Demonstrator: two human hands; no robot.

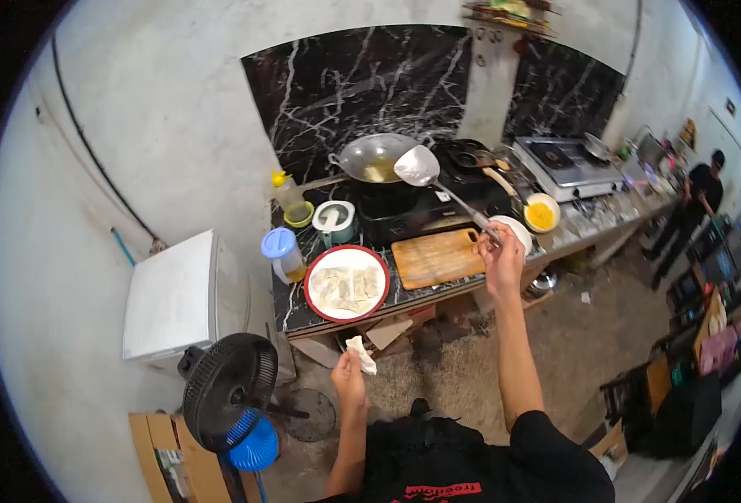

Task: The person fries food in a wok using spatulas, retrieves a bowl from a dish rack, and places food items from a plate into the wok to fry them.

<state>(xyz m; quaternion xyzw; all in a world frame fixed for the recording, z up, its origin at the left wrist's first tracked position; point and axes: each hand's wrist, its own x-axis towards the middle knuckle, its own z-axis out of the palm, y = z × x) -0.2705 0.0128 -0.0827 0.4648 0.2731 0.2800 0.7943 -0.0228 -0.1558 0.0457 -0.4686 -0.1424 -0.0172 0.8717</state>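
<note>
My right hand [503, 256] is closed round the handle of a long metal spatula [418, 166], its broad blade raised in front of the wok [380, 161]. Some oil and a pale piece show inside that wok. Low in front of the counter, my left hand [350, 381] pinches a pale folded dough parcel [362, 355]. Similar flat parcels [349, 287] lie on a white plate with a red rim [309, 296] at the counter's front edge. To the plate's right is a wooden cutting board [437, 258], below the spatula's handle.
Left of the plate stand a blue-lidded jug [280, 245] and a yellow-capped bottle [287, 194]. A bowl of yellow food [541, 214] sits near a second stove [567, 163]. A black fan [230, 392] stands at lower left. Another person [699, 205] stands at far right.
</note>
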